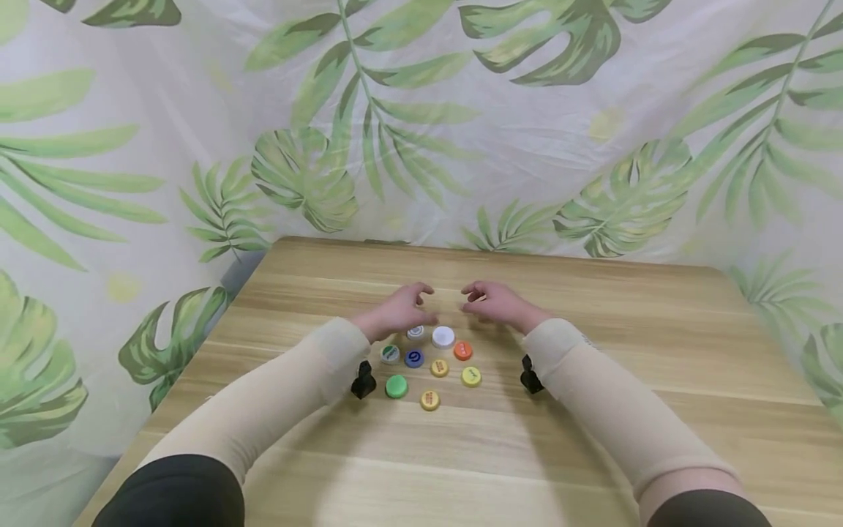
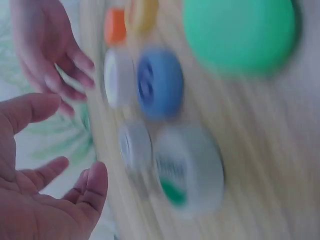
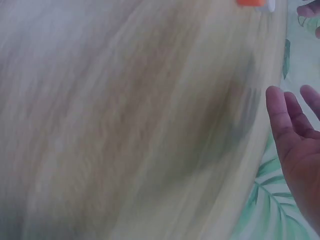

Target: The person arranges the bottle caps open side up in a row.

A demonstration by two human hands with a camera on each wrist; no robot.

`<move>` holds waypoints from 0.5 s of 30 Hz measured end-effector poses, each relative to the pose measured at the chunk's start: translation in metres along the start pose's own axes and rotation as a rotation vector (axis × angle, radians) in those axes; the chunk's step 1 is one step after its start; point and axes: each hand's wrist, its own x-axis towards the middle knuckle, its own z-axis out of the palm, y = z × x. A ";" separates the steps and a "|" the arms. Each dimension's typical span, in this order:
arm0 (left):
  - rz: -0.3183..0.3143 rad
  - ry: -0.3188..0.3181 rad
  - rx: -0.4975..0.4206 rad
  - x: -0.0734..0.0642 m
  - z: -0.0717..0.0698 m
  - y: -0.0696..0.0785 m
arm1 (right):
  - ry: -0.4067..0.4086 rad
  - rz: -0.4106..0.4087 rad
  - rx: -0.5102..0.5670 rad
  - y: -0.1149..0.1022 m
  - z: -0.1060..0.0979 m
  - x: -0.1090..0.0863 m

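Apparently a screened-off work corner: leaf-print sheeting (image 1: 514, 146) hangs behind and beside a wood-grain table (image 1: 448, 461).

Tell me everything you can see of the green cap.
The green cap is round, bright green and plastic-looking, with no print visible on its smooth top. It lies flat on the wood-grained table, below and left of the blue cap in the head view. Nothing but the table touches it.

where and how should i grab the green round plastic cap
I'd pinch the green round plastic cap by opposite sides of its rim, probably with the left hand coming from the left and near side: it lies flat, with a white-and-green round plastic cap beyond it and a yellow round plastic cap to its right.
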 end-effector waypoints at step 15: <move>-0.077 -0.068 0.009 -0.013 0.032 0.014 | -0.080 0.036 0.105 0.004 0.015 -0.001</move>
